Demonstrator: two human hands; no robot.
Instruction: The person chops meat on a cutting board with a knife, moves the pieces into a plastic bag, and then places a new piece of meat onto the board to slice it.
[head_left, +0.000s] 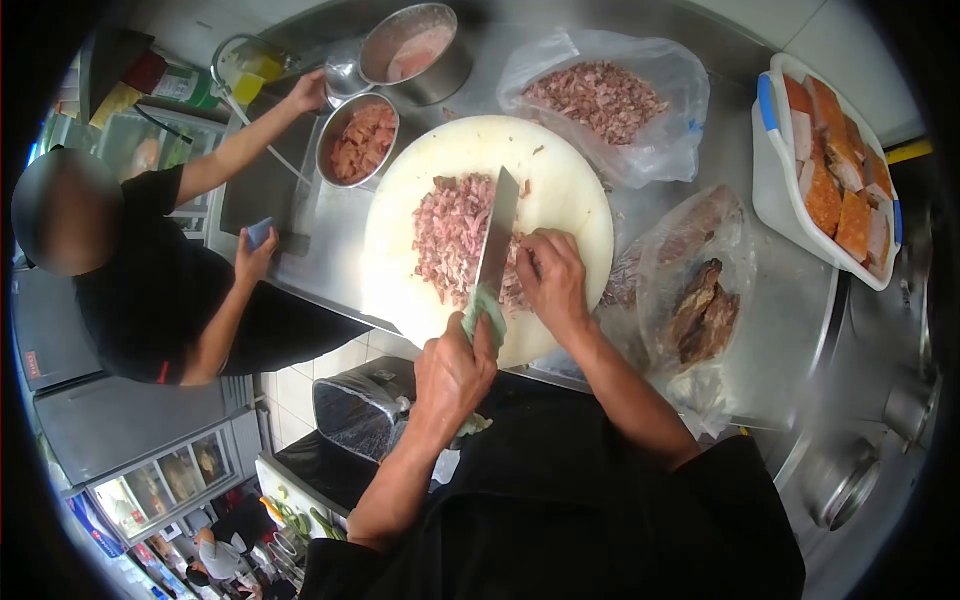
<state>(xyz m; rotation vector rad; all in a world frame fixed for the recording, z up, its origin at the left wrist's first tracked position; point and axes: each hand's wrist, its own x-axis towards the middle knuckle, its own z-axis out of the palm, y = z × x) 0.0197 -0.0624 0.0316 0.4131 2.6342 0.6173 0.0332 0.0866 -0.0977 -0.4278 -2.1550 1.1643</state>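
Left hand [455, 378] grips the cleaver [495, 235], long axis pointing away from the body. Chopped meat [447, 230] lies on the board [572, 195], mainly left of the blade; right hand [555, 285], curled, sits opposite, hold indeterminable.

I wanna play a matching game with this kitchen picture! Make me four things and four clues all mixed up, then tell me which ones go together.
Things
1. Knife
2. Cutting board
3. White tub
4. Right hand

Clues
A. At the right of the picture, filled with big crusty pieces
B. Fingers bent, close beside the blade
C. Gripped by the left hand
D. Round and pale, under the loose chopped meat

Pairs: 1-C, 2-D, 3-A, 4-B
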